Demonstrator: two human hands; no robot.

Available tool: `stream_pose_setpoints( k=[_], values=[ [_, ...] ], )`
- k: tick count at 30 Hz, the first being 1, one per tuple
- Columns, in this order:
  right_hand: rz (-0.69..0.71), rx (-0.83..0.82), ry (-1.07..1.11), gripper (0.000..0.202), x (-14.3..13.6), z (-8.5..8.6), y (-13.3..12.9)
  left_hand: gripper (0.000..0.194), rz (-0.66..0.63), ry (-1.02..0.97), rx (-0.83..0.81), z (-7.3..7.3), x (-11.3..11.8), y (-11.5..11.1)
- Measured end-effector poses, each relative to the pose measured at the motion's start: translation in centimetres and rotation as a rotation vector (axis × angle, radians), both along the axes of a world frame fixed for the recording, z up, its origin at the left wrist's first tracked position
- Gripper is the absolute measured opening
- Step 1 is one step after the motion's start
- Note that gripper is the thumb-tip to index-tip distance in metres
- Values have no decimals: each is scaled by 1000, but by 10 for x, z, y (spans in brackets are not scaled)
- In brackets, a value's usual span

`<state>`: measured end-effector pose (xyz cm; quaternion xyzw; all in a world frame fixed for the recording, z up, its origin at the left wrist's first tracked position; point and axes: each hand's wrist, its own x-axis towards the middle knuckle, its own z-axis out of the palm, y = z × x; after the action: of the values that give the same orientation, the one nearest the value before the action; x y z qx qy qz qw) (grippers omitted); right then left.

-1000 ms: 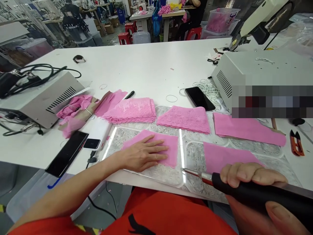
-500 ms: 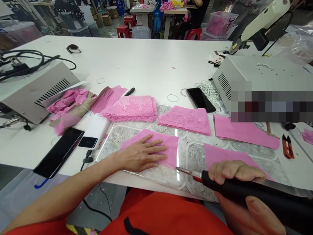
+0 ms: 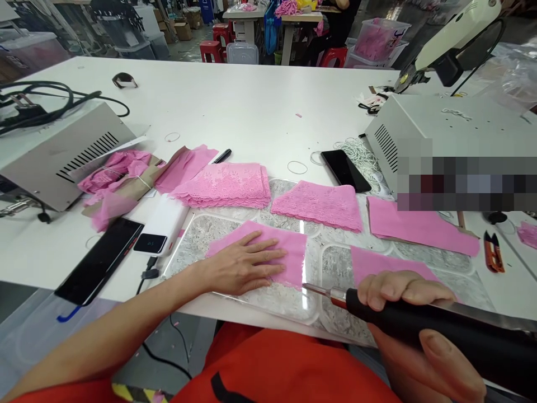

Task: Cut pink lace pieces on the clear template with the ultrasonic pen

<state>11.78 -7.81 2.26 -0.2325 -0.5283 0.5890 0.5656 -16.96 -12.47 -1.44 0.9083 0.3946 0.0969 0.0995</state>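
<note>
- On the marbled mat (image 3: 272, 305), the pink fabric (image 3: 294, 254) lies beneath the spread left hand (image 3: 241, 266), pressed flat, likely so it cannot shift.
- Right hand (image 3: 438, 352) grasps the black-handled tool (image 3: 394, 321), seemingly to steady its tip beside the fabric's corner.

Blk phone (image 3: 345, 171) nxt to wht string (image 3: 359, 158)

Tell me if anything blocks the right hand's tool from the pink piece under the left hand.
Nothing visible does: the tool has its tip by the near right corner of the pink piece, clear of the left hand.
</note>
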Motion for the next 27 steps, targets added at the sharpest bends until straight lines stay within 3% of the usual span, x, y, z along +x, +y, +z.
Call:
stream_pose_setpoints(
  k=[22, 27],
  values=[
    [110, 98, -12, 13, -12, 3, 5, 40, -9, -8, 11, -1, 1, 0],
    [111, 72, -16, 17, -7, 3, 4, 43, 13, 7, -51, 8, 2, -1]
  ],
)
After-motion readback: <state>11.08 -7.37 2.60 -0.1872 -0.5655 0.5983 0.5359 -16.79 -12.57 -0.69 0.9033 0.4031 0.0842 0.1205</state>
